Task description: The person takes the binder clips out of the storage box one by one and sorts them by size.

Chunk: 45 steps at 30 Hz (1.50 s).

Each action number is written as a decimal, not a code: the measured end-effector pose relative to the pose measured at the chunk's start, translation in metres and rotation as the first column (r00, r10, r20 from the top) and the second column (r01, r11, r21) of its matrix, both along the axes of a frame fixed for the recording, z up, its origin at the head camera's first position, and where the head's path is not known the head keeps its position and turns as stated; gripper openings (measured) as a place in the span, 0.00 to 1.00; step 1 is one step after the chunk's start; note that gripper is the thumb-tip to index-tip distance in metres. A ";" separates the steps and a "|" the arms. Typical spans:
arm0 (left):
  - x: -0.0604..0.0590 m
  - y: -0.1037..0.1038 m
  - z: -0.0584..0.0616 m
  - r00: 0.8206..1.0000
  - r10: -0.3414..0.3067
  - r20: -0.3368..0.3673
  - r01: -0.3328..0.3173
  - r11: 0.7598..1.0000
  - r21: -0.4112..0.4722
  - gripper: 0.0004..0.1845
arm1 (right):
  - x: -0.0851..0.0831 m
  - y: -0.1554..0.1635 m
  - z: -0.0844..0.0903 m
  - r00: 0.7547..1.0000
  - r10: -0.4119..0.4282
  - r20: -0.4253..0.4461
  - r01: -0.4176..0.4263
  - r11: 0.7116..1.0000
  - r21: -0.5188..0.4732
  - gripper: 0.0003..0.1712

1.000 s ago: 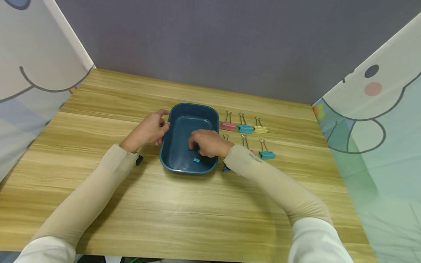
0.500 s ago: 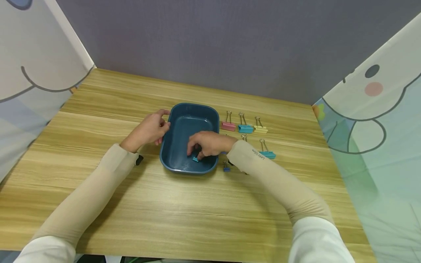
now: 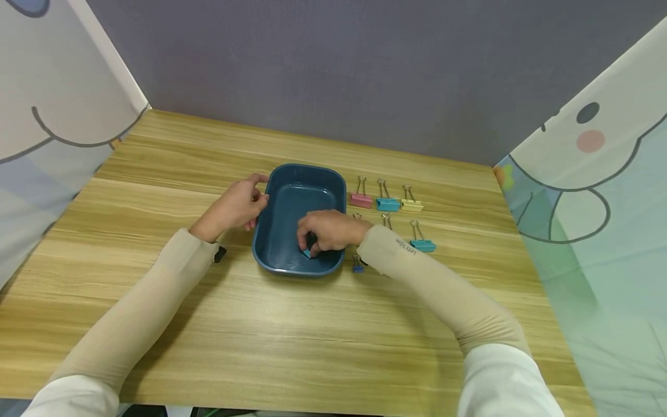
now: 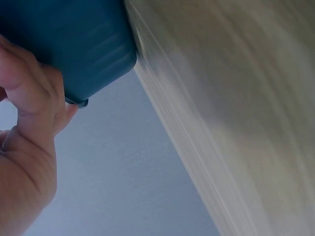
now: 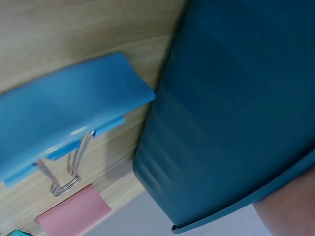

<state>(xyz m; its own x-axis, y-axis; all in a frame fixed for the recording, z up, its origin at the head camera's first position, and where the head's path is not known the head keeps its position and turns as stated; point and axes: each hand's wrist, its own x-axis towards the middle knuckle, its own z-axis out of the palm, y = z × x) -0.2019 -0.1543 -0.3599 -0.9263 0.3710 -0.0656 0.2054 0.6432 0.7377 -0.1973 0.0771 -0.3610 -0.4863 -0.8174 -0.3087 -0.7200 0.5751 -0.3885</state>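
A dark blue rectangular tray stands on the wooden table. At its left rim is my left hand, holding the side with the thumb and index finger at the edge; in the left wrist view its fingers lie along the tray's outer wall. Inside the tray, my right hand pinches a small light-blue binder clip near the floor, mostly covered by the fingertips. The right wrist view shows only the forearm or wrist skin over the tray's rim, so the fingers are hidden there.
Right of the tray lie rows of binder clips: pink, blue, yellow, teal and a small dark-blue one. My right forearm partly covers others. A grey panel borders the table's back.
My right fingers have come down onto the small light-blue binder clip, which lay on the tray floor, and now pinch it. The left hand and tray have stayed in place.
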 end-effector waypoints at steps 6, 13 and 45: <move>0.000 0.000 0.000 1.000 -0.009 0.000 0.009 1.000 -0.007 0.26 | -0.001 0.000 -0.001 1.000 0.003 0.011 -0.003 0.999 -0.036 0.10; 0.000 0.000 0.000 1.000 -0.014 -0.004 0.014 1.000 -0.012 0.26 | -0.003 0.004 -0.003 0.999 -0.005 0.035 0.011 0.985 -0.173 0.07; -0.004 -0.001 -0.002 1.000 -0.005 -0.017 0.004 1.000 -0.026 0.26 | 0.008 0.086 0.048 0.940 -0.337 -0.049 0.242 0.763 -0.599 0.03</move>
<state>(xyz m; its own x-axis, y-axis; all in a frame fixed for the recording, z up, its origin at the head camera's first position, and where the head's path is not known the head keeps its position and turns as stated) -0.2063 -0.1556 -0.3618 -0.9256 0.3737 -0.0593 0.2210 0.6610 0.7171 -0.1888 0.1632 -0.3133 -0.7291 -0.6303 0.2666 -0.6305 0.4670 -0.6199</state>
